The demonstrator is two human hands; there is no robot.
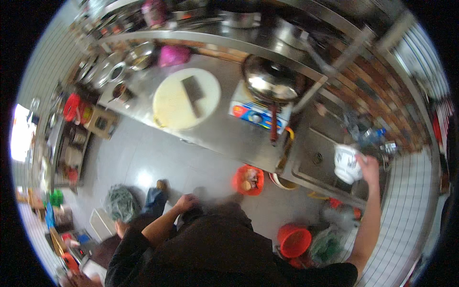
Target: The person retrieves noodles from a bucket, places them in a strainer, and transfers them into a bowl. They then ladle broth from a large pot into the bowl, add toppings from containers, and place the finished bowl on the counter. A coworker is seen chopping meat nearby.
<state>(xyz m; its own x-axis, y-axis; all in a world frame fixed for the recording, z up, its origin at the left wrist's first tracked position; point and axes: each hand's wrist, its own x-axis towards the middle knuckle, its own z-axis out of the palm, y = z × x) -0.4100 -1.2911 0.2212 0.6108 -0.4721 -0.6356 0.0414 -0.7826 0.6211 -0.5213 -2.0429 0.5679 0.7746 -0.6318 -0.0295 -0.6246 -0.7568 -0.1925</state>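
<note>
My right hand (369, 170) grips a white bowl (346, 161) with dark markings, tipped on its side above the metal sink (304, 158). The sink's round drain shows to the left of the bowl. Close to my body, away from the counter, is my left hand (187, 203); its fingers look curled, but blur hides whether anything is in them. On the steel counter (218, 140) lies a round white cutting board (172, 104) with a cleaver (193, 93) on it. A lidded wok (274, 80) with a brown handle sits on a portable gas stove (260, 111).
A red bin (249, 179) holding scraps and a red bucket (294, 240) stand on the floor. A plastic bottle (373, 137) lies behind the sink. Above the counter runs a shelf (200, 34) with pots. At lower left, another person's hand (121, 227) is near a bagged bin (122, 202).
</note>
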